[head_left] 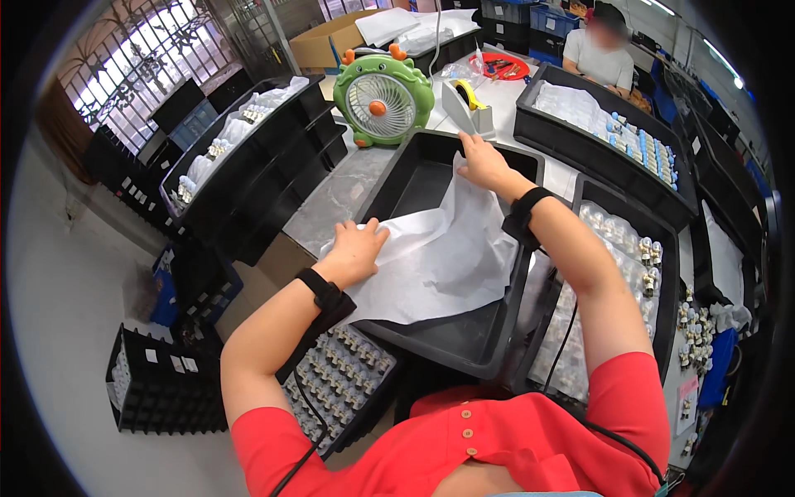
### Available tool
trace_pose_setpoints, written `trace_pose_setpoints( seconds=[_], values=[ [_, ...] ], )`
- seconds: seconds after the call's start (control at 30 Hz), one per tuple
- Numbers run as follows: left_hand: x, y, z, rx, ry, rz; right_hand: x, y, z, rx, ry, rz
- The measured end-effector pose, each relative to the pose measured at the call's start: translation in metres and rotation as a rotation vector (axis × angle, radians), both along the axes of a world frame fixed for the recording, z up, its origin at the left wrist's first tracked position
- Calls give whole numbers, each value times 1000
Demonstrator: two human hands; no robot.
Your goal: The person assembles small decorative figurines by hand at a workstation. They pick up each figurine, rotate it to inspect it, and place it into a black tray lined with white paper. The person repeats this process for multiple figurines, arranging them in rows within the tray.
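A thin white sheet, creased and partly lifted, lies over the black plastic tray in front of me. Its left edge is gripped by my left hand, fingers closed on it above the tray's left rim. Further forward, my right hand pinches the raised far corner inside the tray's far end. Part of the tray's dark floor shows beyond the sheet and along its near right side. Each wrist wears a black band with a cable.
A green cartoon-shaped fan and a tape dispenser stand beyond the tray. To the right is a crate of small bulbs; another crate of bulbs sits low left. Stacked black crates rise at left. A person sits far right.
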State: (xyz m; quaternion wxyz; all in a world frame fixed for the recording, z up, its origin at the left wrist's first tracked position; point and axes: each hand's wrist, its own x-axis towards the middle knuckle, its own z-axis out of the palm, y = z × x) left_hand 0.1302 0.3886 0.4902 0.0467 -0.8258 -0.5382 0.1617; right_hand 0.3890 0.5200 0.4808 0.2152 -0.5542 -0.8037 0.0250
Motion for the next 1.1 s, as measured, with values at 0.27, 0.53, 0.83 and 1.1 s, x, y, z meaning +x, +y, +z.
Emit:
trace_pose_setpoints(
  seconds=[0.27,0.53,0.83,1.1],
  values=[
    [2,4,-14,84,124,-256,22,-103,24,-333,-231,391],
    [20,11,-14,-505,-121,7,34,-86,7,-739,-671,329],
    [32,25,-30,-526,-30,119,17,-53,-44,-965,-778,289],
    [8,39,-30,-856,-532,624,44,-17,-24,-245,-766,126]
  ],
)
